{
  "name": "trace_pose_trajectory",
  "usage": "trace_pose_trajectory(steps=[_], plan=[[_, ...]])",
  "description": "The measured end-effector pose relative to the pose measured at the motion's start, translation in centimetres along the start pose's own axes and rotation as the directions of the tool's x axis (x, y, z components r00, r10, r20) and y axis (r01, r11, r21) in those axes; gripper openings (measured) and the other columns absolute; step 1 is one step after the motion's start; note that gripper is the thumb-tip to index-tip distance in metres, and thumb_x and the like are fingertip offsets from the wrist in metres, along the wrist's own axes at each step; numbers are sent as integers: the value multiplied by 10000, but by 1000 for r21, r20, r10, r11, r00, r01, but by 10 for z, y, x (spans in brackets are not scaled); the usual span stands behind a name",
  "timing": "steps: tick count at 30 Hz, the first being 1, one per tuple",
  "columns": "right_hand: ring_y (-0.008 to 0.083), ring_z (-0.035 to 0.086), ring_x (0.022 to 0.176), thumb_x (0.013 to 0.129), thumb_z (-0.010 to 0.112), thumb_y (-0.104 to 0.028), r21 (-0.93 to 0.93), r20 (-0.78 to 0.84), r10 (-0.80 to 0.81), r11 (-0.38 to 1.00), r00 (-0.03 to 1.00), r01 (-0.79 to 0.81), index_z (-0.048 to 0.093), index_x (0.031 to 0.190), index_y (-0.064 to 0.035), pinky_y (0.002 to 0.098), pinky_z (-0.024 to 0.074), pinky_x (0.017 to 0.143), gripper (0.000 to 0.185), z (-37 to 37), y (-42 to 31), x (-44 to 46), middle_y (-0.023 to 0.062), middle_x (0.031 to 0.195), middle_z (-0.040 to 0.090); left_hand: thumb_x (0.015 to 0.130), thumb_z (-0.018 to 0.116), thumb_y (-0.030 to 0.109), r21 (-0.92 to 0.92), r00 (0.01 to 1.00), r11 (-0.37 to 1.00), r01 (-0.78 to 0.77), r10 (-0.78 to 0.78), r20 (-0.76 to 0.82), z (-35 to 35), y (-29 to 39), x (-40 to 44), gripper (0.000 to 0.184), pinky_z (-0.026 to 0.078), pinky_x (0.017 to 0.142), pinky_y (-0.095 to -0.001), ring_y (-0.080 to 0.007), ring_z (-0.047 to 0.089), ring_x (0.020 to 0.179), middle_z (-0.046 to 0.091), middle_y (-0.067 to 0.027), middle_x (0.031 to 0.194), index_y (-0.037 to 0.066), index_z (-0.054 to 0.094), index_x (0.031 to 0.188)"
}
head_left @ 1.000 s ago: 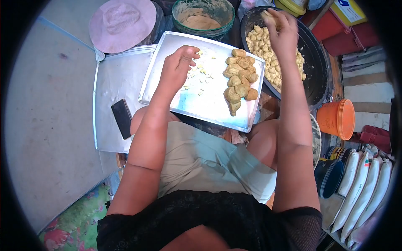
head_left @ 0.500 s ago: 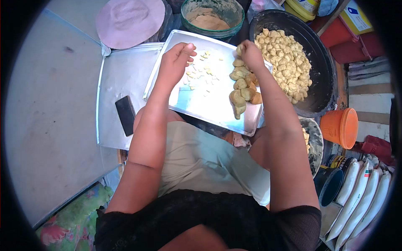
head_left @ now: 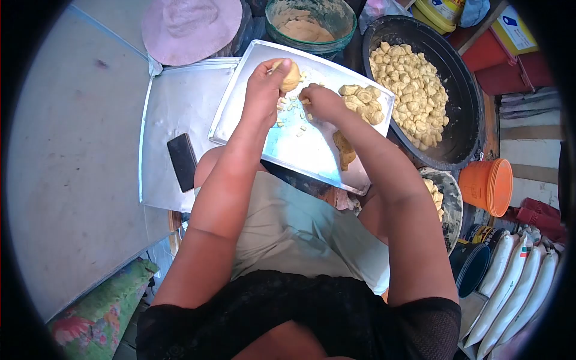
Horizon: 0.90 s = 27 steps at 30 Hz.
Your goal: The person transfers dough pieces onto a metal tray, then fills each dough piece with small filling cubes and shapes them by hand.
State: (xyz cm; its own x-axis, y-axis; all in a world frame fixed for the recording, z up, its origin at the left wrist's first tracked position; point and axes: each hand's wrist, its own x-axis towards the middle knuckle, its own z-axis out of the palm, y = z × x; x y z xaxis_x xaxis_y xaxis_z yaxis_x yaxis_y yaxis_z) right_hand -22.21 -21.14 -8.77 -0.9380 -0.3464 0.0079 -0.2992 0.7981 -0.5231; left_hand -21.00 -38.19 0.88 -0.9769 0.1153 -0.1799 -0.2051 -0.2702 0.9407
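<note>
My left hand [head_left: 264,87], over the upper left of a metal tray [head_left: 288,153], is closed round a yellowish dough ball [head_left: 291,77]. Close by on its right, my right hand [head_left: 326,103] is lowered to the tray with the fingertips pinched on a small pale-yellow piece [head_left: 305,101]. Several more such small pieces [head_left: 290,107] lie scattered between and below the hands. Dough balls [head_left: 363,102] sit clustered at the tray's right end, and others [head_left: 345,151] lie nearer me, partly hidden by my right forearm.
A large black basin [head_left: 465,120] heaped with dough pieces [head_left: 414,90] stands at right. Behind the tray is a green bowl of brownish powder [head_left: 306,29], beside a pink hat [head_left: 192,27]. A phone [head_left: 182,161] lies on a metal sheet at left. An orange bucket [head_left: 489,186] stands right.
My right hand has moved left from the row of dough balls down to the small pieces. A dough ball is now in my left hand, which appeared empty before.
</note>
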Motion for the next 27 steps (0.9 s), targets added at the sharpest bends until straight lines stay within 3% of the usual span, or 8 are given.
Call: trace_pose_trajectory(steps=[2,4,7,10,14,18,22,27], plan=[[320,623,887,765,589,-112,16,-21,68,998,997,-68,669,958,-141,413,486,799,211,4,-1,-2,100,953,651,927,561,316,-60,999,998,20,-21,-31,-3,2,0,329,435,710,-258,-132,562,839,579,-75,1009,60,535,1132],[218,629,784,772,619,-102,274,-22,171,948,985,-159,660,964,-87,335,501,733,197,-4,-3,0,76,861,655,925,531,271,-165,996,984,73,-80,-35,-5,9,-2,274,432,729,-265,-141,559,848,578,-73,1009,65,542,1105],[88,565,664,807,643,-101,724,92,240,650,966,-231,637,971,-9,226,478,640,187,-22,2,6,23,775,623,896,474,159,-304,983,936,179,-183,16,-10,13,-4,246,438,766,-291,-170,559,883,571,-81,1032,53,529,1111],[92,576,676,820,637,-91,859,66,189,488,980,-153,628,1014,-17,226,481,640,208,-53,-8,6,15,801,634,847,432,72,-277,983,943,184,-169,79,-12,9,-4,314,459,826,-345,-205,564,926,559,-111,1069,21,504,1149],[86,585,734,855,636,-110,929,-62,187,370,980,-12,622,1047,-11,219,483,686,217,-89,-37,-2,27,840,646,825,425,5,-227,981,968,110,-69,180,-4,10,-5,373,464,910,-378,-237,570,991,551,-155,1104,-45,466,1193],[89,589,763,854,655,-126,861,-318,101,448,942,243,625,1053,-3,219,479,708,236,-94,-63,-7,35,859,650,819,464,-50,-286,966,953,98,-21,259,2,9,-6,403,458,942,-335,-236,570,1047,551,-171,1132,-84,457,1221],[77,557,804,858,659,-120,635,-312,-14,741,950,219,609,1084,2,233,459,744,262,-96,-65,-12,29,897,640,827,523,-39,-276,965,960,48,26,260,4,9,-11,411,449,956,-332,-233,568,1064,554,-163,1151,-71,474,1234],[80,551,793,863,637,-148,840,-255,104,517,961,167,652,1027,-34,240,457,743,200,-98,-62,-12,19,900,646,833,534,-37,-345,962,939,17,79,262,3,10,-11,407,445,964,-343,-229,565,1071,561,-151,1157,-50,486,1237]])
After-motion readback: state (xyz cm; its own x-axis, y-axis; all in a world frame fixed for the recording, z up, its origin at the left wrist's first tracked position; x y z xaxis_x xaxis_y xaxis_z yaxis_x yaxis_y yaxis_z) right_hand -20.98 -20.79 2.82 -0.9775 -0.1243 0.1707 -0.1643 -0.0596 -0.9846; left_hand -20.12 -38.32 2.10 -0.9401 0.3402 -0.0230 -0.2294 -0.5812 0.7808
